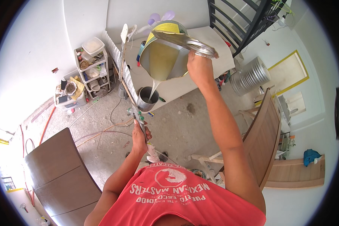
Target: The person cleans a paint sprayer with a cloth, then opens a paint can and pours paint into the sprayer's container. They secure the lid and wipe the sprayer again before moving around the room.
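Note:
My right hand [200, 67] is closed at the right side of a large metal can [138, 59], around a dark strip with a shiny, rounded metal end. The can has a yellow band outside and a grey inner wall. It is tipped toward me, and a stream of cloudy, yellowish liquid [154, 86] runs from its lip. Below, the stream falls into the open metal cup [144, 106] of a spray gun [138, 119]. My left hand [140, 136] is wrapped round the gun's handle, holding the cup beneath the lip.
A table [224, 62] stands behind the can. At left are a shelf cart [87, 69] with containers and a dark panel [62, 169]. Wooden panels [261, 139] rest at right. Hoses [101, 132] cross the concrete floor. A dark railing [233, 22] stands at the back.

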Demonstrator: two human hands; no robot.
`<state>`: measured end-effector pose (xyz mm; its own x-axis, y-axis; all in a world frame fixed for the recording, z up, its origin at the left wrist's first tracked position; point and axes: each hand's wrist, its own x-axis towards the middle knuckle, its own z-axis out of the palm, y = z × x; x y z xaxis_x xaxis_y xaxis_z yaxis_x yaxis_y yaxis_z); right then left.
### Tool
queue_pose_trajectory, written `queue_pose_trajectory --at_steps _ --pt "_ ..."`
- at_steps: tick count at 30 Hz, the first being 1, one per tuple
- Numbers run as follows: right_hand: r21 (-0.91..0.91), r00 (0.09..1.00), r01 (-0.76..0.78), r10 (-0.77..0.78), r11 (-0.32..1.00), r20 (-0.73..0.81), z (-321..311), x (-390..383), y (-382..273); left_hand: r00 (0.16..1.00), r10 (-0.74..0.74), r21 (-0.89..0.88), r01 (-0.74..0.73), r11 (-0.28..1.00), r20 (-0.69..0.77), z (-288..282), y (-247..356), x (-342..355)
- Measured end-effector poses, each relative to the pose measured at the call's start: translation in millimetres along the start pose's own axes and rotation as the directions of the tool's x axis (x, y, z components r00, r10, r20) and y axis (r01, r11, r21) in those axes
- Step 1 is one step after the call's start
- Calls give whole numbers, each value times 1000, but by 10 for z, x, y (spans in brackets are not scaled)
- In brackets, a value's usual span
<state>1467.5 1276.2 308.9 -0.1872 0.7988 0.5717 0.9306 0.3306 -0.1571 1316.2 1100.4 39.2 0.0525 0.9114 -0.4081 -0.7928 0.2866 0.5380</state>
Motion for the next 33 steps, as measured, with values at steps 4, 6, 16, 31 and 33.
queue_pose_trajectory --at_steps 4,6,16,31,33 --pt "3 1000 4 -4 1000 -12 -18 -10 18 1000 -12 -5 12 1000 -5 -1 -7 -1" --pt "-5 1000 13 -13 1000 -21 -27 -16 30 1000 -11 -1 11 1000 -1 5 -8 -11" --pt "-16 997 30 -31 999 -63 -66 -49 66 1000 -22 7 22 1000 10 14 -27 -11" --pt "-33 997 37 -39 999 -60 -86 -67 76 999 -15 20 14 1000 39 -16 -39 -19" --pt "-36 998 26 -27 999 -48 -88 -59 63 999 -24 19 23 1000 41 -16 -30 -24"
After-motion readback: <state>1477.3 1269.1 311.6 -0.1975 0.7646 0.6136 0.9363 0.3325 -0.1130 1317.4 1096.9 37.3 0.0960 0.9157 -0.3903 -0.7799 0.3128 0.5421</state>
